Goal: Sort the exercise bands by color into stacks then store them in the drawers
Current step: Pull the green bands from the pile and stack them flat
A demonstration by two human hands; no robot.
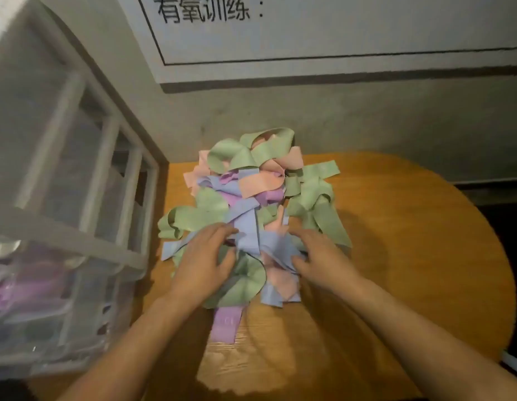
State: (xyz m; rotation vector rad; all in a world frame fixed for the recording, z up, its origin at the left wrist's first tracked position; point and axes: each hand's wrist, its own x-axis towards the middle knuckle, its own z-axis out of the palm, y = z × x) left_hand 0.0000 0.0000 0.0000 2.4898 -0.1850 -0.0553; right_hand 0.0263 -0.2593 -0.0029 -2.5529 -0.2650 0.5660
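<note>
Drawer contents in the translucent drawer unit (78, 204) at left were blurred; only a purple tint showed low down. The wall sign (323, 33) was cut off by the frame's top edge. The pile of exercise bands (251, 204), tangled green, pink, blue and purple loops, lay unsorted on the wooden table (410, 241). The left hand (206, 257) and right hand (318, 256) rested on its near side, fingers loosely spread among blue bands; whether any band was pinched could not be told.

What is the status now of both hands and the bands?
Left hand and right hand both in the mixed band pile, grip unclear. No color stacks yet. Drawer unit at left, nothing blocking.
</note>
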